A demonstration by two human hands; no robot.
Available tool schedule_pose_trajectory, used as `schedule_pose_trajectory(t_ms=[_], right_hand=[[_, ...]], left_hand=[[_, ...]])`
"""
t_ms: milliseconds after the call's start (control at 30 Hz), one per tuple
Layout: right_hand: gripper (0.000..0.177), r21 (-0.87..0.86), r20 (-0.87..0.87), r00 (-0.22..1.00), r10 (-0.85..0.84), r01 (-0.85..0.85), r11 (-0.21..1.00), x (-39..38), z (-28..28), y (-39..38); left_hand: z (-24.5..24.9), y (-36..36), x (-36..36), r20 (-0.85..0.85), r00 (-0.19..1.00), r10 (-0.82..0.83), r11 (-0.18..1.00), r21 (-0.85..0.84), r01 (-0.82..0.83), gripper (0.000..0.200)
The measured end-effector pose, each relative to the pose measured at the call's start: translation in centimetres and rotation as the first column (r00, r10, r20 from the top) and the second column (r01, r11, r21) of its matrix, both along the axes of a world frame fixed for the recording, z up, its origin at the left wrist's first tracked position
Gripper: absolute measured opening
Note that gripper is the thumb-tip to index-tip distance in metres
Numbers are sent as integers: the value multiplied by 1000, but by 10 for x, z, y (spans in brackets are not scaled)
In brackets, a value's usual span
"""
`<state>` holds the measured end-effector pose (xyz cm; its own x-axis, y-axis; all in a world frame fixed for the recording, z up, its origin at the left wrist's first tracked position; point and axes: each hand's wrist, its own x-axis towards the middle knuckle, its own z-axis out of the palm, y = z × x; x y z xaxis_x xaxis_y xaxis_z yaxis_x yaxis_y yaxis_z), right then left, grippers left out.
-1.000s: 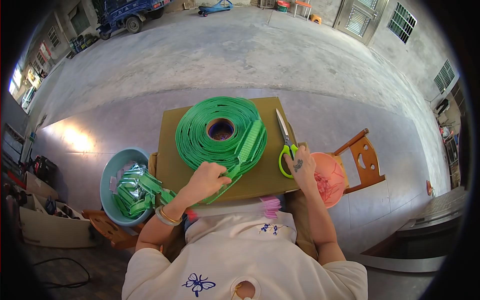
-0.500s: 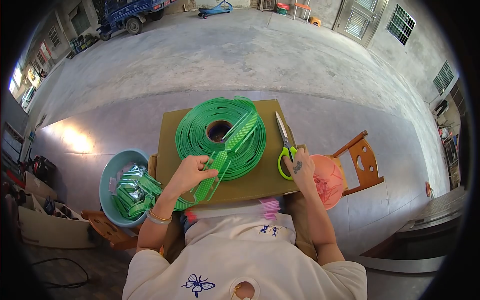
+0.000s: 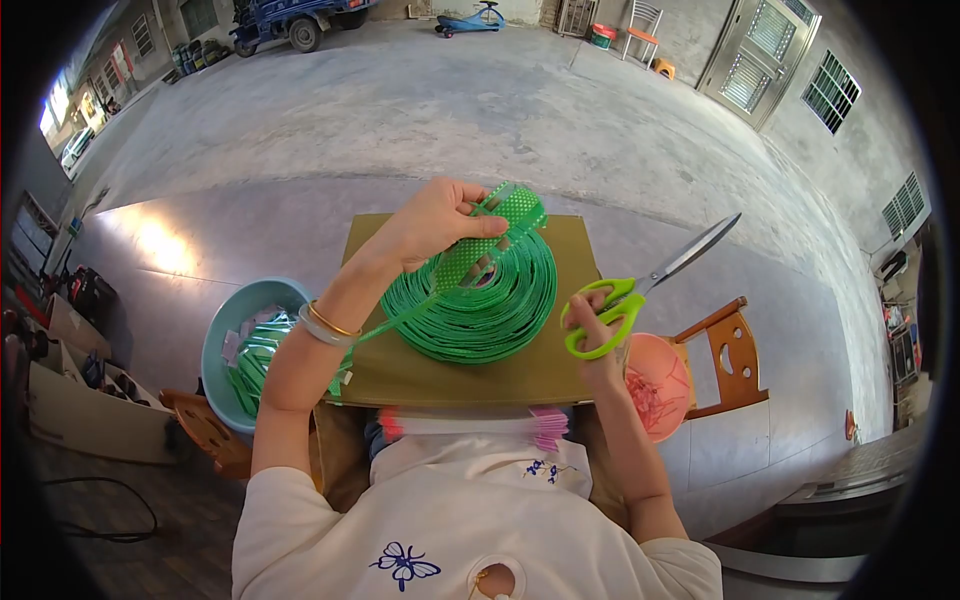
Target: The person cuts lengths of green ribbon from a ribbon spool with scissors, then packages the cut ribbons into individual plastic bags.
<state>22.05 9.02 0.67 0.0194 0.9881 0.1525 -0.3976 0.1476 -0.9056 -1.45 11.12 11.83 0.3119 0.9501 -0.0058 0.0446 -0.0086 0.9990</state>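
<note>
A large roll of green ribbon (image 3: 500, 320) lies flat on a brown box-like table (image 3: 375, 385) in front of me. My left hand (image 3: 455, 222) pinches the white-dotted green ribbon strip (image 3: 518, 208) above the far side of the roll. A narrow tail of it runs down toward the lower left. My right hand (image 3: 592, 318) has its fingers through the handles of the lime-green scissors (image 3: 618, 300), raised off the table's right edge. The blades are together and point to the upper right.
At left a blue basin (image 3: 222, 385) holds cut green ribbon pieces and clear plastic. A pink bowl (image 3: 668, 350) with pinkish-red scraps sits on a wooden chair (image 3: 728, 350) at right. Packed strips with pink ends (image 3: 548, 428) lie on my lap.
My left hand has moved up and away with the ribbon, over the roll. My right hand has lifted the scissors from the table and turned the blades to the right. The view has shifted slightly.
</note>
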Motion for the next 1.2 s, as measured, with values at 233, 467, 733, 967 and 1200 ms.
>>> schedule_pose_trajectory(t_ms=[233, 467, 733, 967, 1200], right_hand=[[29, 119, 160, 923, 349, -369, 922, -80, 33, -23], [31, 81, 28, 970, 243, -244, 966, -96, 40, -17], [24, -63, -50, 952, 303, -306, 950, -82, 31, -10], [68, -168, 222, 623, 750, -733, 659, -24, 8, -33], [72, -259, 346, 423, 838, -815, 518, 0, 9, -41]], left_hand=[[8, 15, 15, 93, 993, -75, 994, -71, 82, 28], [-32, 8, -12, 30, 978, 208, 977, 41, -209, 47], [-40, -45, -41, -215, 968, 132, 990, -22, -140, 25], [9, -41, -48, -116, 856, 505, 855, 203, -477, 17], [1, -44, -33, -149, 863, 483, 870, 195, -453, 16]])
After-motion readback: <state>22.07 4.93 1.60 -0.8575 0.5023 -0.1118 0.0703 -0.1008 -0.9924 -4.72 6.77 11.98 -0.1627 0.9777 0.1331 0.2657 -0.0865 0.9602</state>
